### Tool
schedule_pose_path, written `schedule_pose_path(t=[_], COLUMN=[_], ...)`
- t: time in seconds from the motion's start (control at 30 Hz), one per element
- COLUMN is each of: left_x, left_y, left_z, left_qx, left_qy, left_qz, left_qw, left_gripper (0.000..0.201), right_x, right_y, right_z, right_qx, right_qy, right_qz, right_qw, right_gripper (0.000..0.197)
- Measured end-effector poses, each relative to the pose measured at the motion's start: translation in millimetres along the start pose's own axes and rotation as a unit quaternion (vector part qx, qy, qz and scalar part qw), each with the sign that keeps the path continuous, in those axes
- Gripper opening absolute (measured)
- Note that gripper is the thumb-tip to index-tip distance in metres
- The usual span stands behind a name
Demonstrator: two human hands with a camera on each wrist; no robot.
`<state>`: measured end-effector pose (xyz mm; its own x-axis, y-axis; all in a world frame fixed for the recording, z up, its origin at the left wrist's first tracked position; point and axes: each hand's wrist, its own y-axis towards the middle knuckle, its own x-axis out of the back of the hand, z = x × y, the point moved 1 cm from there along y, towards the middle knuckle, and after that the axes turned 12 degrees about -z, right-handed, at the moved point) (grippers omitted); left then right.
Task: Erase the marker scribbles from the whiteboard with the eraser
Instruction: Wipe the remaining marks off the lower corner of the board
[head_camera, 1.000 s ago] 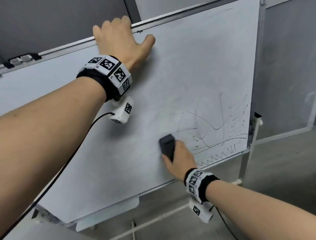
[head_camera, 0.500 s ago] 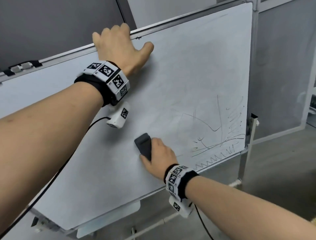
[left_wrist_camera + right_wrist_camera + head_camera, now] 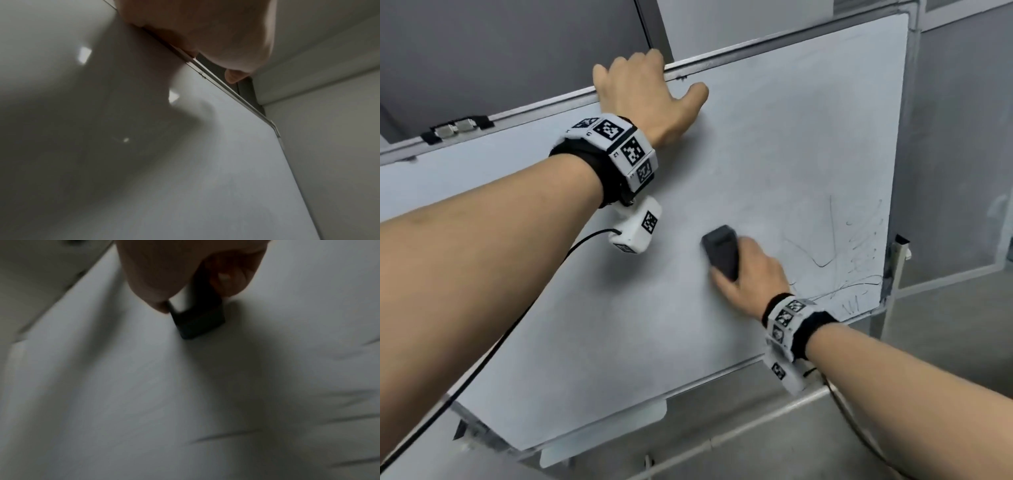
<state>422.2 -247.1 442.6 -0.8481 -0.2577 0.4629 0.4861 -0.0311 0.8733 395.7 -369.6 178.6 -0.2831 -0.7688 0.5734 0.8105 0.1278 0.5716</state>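
A white whiteboard [image 3: 774, 144] on a metal stand fills the head view, tilted. Thin black marker scribbles [image 3: 859, 260] cover its lower right corner. My right hand [image 3: 750, 277] grips a black eraser [image 3: 720, 251] and presses it flat on the board, just left of the scribbles. In the right wrist view the eraser [image 3: 197, 318] sits between thumb and fingers, with blurred scribbles [image 3: 349, 410] at the right. My left hand [image 3: 643, 92] holds the board's top frame, fingers curled over the edge and thumb on the face. The left wrist view shows that hand [image 3: 205, 32] hooked over the frame [image 3: 226, 87].
A pale tray [image 3: 602, 435] hangs under the board's lower edge, with stand tubes [image 3: 756, 421] below it. A black clip [image 3: 455, 128] sits on the top frame at left. Grey wall panels [image 3: 962, 137] stand behind and to the right, over a grey floor.
My right hand swept the eraser left across the board and has come back right and upward. The scribbles' left part has been wiped away. The left hand has kept its hold on the frame.
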Motion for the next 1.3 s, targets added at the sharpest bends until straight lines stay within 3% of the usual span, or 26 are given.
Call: schedule_pose_path(t=[0.07, 0.13, 0.2, 0.27, 0.3, 0.33, 0.4, 0.47, 0.53, 0.6, 0.7, 0.77, 0.8, 0.9, 0.97, 1.03, 1.07, 1.13, 1.17, 1.2, 1.3], left_x=[-1, -2, -2, -4, -4, -4, -2, 0, 2, 3, 3, 5, 6, 6, 5, 4, 4, 5, 5, 5, 6], left_y=[2, 3, 4, 4, 3, 3, 2, 3, 3, 4, 1, 2, 2, 1, -1, -3, -3, -3, -2, -1, 0], left_z=[5, 2, -4, -10, -11, -9, -2, 5, 3, -2, -9, -8, -4, 4, 7, 4, 2, -5, -5, -4, 1], left_qx=[0.006, 0.013, 0.016, 0.008, 0.0, -0.003, -0.003, -0.002, -0.002, -0.001, 0.003, 0.007, 0.014, 0.037, 0.052, 0.048, 0.04, 0.033, 0.034, 0.035, 0.042], left_qy=[0.0, 0.003, 0.006, 0.001, -0.002, -0.005, -0.008, 0.001, 0.003, 0.006, 0.0, -0.006, -0.015, -0.045, -0.057, -0.057, -0.052, -0.049, -0.047, -0.044, -0.025], left_qz=[-0.001, 0.005, 0.004, 0.0, -0.003, -0.005, -0.004, 0.001, 0.011, 0.01, -0.006, -0.007, -0.001, -0.012, -0.022, -0.03, -0.03, -0.029, -0.029, -0.023, -0.004], left_qw=[1.0, 1.0, 1.0, 1.0, 1.0, 1.0, 1.0, 1.0, 1.0, 1.0, 1.0, 1.0, 1.0, 0.998, 0.997, 0.997, 0.997, 0.998, 0.998, 0.998, 0.999], left_gripper=[0.058, 0.06, 0.061, 0.062, 0.061, 0.061, 0.06, 0.059, 0.059, 0.058, 0.058, 0.058, 0.056, 0.046, 0.044, 0.043, 0.043, 0.045, 0.048, 0.051, 0.057], right_x=[26, 34, 18, -10, -17, -18, -5, 8, 4, -25, -81, -81, -74, -40, -33, -49, -64, -81, -83, -77, -52], right_y=[27, 27, 12, -13, -22, -20, -2, 9, -17, -65, -121, -108, -95, -66, -71, -81, -88, -104, -104, -99, -81], right_z=[-50, -67, -30, 16, 28, 26, -7, -59, -95, -82, -19, -6, -18, -92, -115, -80, -53, -13, -10, -23, -98], right_qx=[-0.145, -0.249, -0.209, -0.046, 0.017, 0.047, -0.01, -0.138, -0.226, -0.196, -0.01, 0.039, 0.017, -0.17, -0.247, -0.234, -0.201, -0.082, -0.05, -0.061, -0.217], right_qy=[0.007, 0.035, 0.062, 0.032, 0.012, -0.002, 0.0, 0.026, 0.031, 0.019, -0.002, -0.02, -0.03, -0.018, 0.01, 0.051, 0.072, 0.069, 0.057, 0.048, 0.019], right_qz=[-0.089, -0.136, -0.121, -0.012, 0.033, 0.032, -0.022, -0.083, -0.105, -0.027, 0.187, 0.162, 0.117, 0.003, -0.051, -0.036, 0.018, 0.127, 0.139, 0.124, 0.041], right_qw=[0.985, 0.958, 0.968, 0.998, 0.999, 0.998, 1.0, 0.987, 0.968, 0.98, 0.982, 0.986, 0.993, 0.985, 0.968, 0.97, 0.977, 0.986, 0.987, 0.989, 0.975], right_gripper=[0.051, 0.051, 0.051, 0.05, 0.05, 0.05, 0.051, 0.05, 0.049, 0.049, 0.05, 0.048, 0.049, 0.05, 0.047, 0.047, 0.049, 0.051, 0.051, 0.052, 0.054])
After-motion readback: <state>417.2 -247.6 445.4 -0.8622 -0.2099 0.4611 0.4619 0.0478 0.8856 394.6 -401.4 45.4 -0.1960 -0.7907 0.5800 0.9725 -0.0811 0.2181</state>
